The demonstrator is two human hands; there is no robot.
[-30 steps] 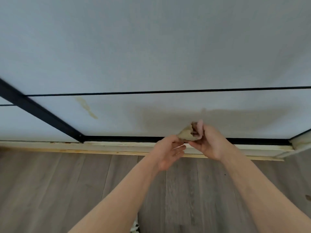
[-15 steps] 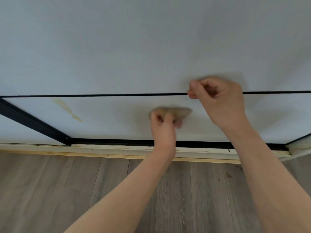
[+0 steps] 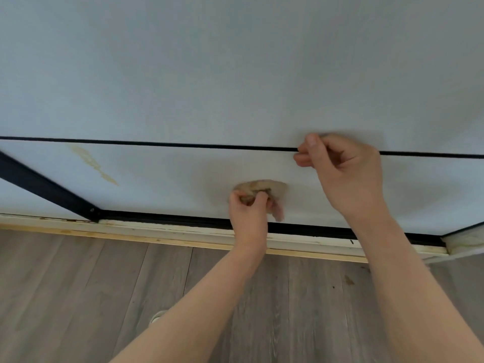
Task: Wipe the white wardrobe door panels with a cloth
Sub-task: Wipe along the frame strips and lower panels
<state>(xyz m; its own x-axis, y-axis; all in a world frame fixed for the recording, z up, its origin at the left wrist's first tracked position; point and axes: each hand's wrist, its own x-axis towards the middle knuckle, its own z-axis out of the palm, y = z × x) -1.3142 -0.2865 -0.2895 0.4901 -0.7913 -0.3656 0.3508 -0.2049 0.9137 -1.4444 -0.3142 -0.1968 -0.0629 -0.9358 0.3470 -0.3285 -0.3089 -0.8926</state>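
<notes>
Best to press the cloth (image 3: 262,188), bunched in the left hand (image 3: 248,213), flat and sweep leftward toward the yellowish streak (image 3: 93,163), right hand (image 3: 343,169) apparently curled empty above the cloth.

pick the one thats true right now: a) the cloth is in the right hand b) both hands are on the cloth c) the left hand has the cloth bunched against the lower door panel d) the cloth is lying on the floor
c: the left hand grips the bunched beige cloth against the lower door panel, while the right hand is apart from it, up at the thin black line, its fingers curled.
</notes>
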